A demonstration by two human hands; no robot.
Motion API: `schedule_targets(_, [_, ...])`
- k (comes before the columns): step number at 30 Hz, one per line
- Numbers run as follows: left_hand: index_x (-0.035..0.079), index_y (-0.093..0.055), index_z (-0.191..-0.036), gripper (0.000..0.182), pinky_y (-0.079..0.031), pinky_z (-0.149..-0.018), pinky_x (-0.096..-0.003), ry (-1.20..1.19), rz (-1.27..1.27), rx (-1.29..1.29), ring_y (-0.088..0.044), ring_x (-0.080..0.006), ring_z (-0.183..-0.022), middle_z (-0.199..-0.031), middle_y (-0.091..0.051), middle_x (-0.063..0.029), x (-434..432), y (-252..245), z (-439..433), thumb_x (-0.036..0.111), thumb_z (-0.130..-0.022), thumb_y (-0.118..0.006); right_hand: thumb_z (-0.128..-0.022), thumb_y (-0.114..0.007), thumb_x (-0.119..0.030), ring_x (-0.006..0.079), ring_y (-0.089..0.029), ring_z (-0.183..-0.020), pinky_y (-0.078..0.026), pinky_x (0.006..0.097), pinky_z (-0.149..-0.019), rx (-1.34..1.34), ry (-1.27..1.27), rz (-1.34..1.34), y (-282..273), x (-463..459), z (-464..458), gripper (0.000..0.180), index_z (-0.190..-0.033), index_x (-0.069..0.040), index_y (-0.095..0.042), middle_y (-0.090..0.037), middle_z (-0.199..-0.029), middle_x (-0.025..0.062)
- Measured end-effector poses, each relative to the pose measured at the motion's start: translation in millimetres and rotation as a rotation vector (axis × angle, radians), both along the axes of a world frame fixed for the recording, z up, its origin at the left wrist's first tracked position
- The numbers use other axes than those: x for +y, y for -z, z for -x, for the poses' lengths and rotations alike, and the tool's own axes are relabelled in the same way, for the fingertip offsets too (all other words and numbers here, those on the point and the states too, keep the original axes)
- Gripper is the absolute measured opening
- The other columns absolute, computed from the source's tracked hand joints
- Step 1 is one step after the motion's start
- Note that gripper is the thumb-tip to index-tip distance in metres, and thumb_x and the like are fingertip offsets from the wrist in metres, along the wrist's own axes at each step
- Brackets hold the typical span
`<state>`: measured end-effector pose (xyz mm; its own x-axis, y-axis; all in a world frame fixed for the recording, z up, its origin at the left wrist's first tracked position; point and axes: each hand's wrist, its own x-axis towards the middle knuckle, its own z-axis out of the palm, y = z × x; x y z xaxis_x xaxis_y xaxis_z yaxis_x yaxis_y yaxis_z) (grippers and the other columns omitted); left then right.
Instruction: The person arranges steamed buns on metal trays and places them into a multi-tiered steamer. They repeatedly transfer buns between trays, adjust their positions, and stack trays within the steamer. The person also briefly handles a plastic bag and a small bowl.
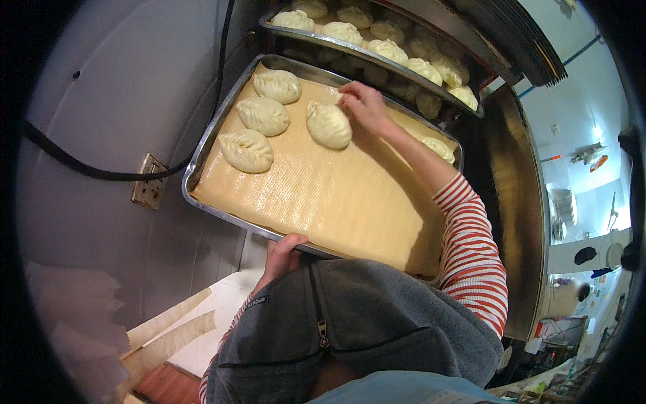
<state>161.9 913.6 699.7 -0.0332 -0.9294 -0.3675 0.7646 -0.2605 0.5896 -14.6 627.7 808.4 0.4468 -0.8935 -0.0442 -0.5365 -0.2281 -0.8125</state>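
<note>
My left hand [285, 257] grips the near rim of a metal baking tray [227, 218], thumb on top and fingers hidden beneath. A tan, glossy woven-looking liner [313, 202] covers the tray's bottom. My right hand [368, 107] is over the far part of the tray, its curled fingertips at the upper right side of a pleated bun [329, 126]. Whether they pinch the dough or only rest beside it cannot be told. Along the left side sit three pleated oval buns [246, 151]. Another bun [438, 149] lies at the right end, partly behind my right forearm.
Just beyond, a second tray [373, 53] of round pleated buns [343, 33] sits in a dark rack or cabinet. A black cable [101, 174] runs along the left wall past a wall outlet [150, 181]. In the background at right is a person [562, 299].
</note>
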Motion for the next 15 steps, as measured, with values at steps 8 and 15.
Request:
schedule_targets(8, [-0.002,-0.042,-0.127,0.059,-0.044,-0.092,-0.0376,0.026,-0.029,0.081,-0.056,-0.0244,-0.102,-0.111,-0.054,-0.0106,0,3,3,0.008,-0.073,-0.064,-0.084,-0.063,-0.047,0.0433,-0.034,-0.132,-0.032,0.0459,-0.108,0.509,-0.08,0.66,43,69,-29,0.073,-0.137,-0.001,-0.041,-0.033,-0.141,0.0314])
schedule_targets(15, [0.001,-0.05,-0.113,0.043,-0.047,-0.076,-0.0308,0.043,-0.101,-0.059,-0.057,-0.0171,-0.087,-0.098,-0.057,-0.0066,-2,9,-2,0.007,-0.074,-0.064,-0.076,-0.069,-0.02,0.0365,-0.051,-0.12,-0.043,0.0415,-0.098,0.158,-0.049,0.635,24,45,-10,0.055,-0.125,-0.001,-0.054,-0.05,-0.131,0.0265])
